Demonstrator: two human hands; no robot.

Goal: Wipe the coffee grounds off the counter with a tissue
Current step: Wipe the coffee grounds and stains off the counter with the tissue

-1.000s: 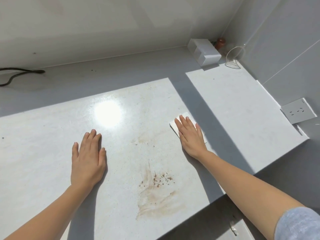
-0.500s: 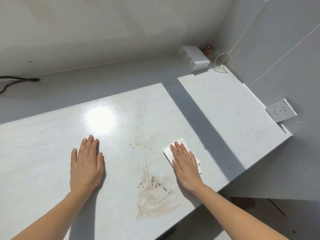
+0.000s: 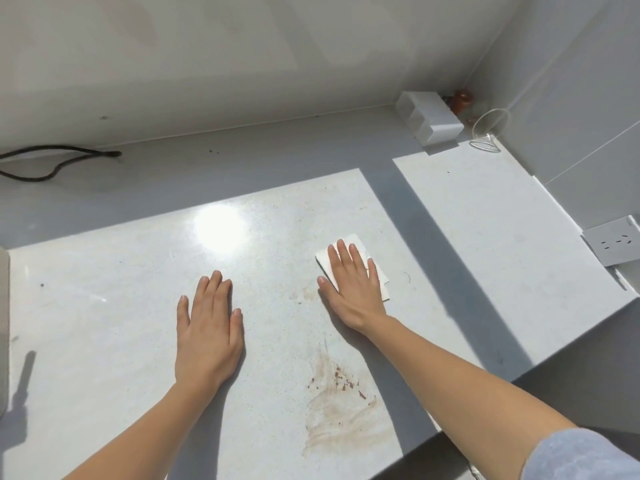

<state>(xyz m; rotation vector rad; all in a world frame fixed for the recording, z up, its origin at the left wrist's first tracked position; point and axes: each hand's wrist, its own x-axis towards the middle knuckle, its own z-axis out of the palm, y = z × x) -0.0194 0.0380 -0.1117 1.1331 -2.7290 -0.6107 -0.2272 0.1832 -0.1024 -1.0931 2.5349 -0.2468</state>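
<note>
The coffee grounds [image 3: 341,379] lie near the front edge of the table [image 3: 104,341], dark flecks above a pale brown smear. The tissue [image 3: 356,249] sits beyond them, toward the back wall, pinned flat under the right hand [image 3: 353,289]. Its fingers [image 3: 343,252] are stretched out nearly straight and close together, pressing rather than gripping. The left hand [image 3: 207,334] rests flat on the bare table to the left of the grounds, fingers likewise extended, holding nothing. My worry is that a flat-palmed pull toward the grounds could spread the stain wider, or sweep the flecks off the front edge. The thin tissue may also bunch or slip from under the palm.
</note>
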